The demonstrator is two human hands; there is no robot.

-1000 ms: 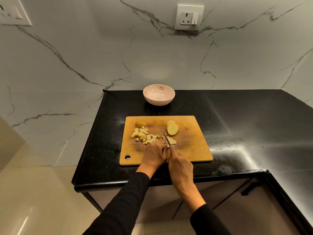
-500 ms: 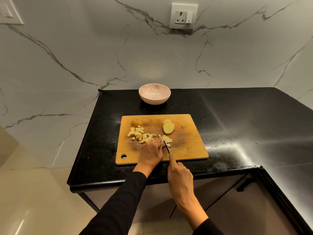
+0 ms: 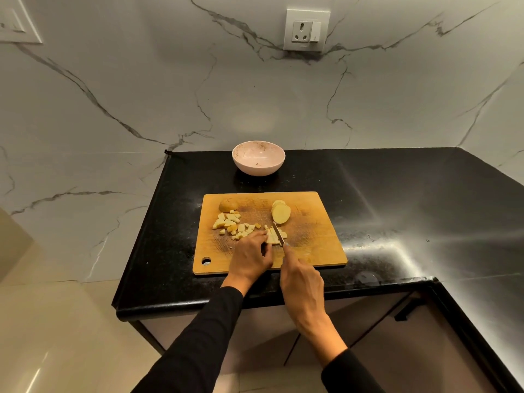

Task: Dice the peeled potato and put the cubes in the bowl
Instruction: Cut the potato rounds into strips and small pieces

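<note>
A wooden cutting board (image 3: 314,245) lies on the black counter. Several pale potato cubes (image 3: 231,222) are scattered on its left half, below a rounded end piece (image 3: 228,205). A stack of potato slices (image 3: 280,213) leans at the board's upper middle. My left hand (image 3: 251,258) holds down a small bunch of potato strips (image 3: 272,236) with curled fingertips. My right hand (image 3: 302,279) grips a knife (image 3: 278,236), forefinger along its spine, with the blade standing in those strips. A pink bowl (image 3: 258,161) with nothing inside it sits behind the board.
The black counter (image 3: 397,208) runs to the right and turns a corner toward me. A marble wall with a socket (image 3: 306,30) rises behind it. The counter's left edge drops to a pale floor. Cabinet doors with a dark handle (image 3: 407,309) are below.
The knife blade has moved a little further up the board into the strips. My left hand stays on them. The camera has shifted slightly.
</note>
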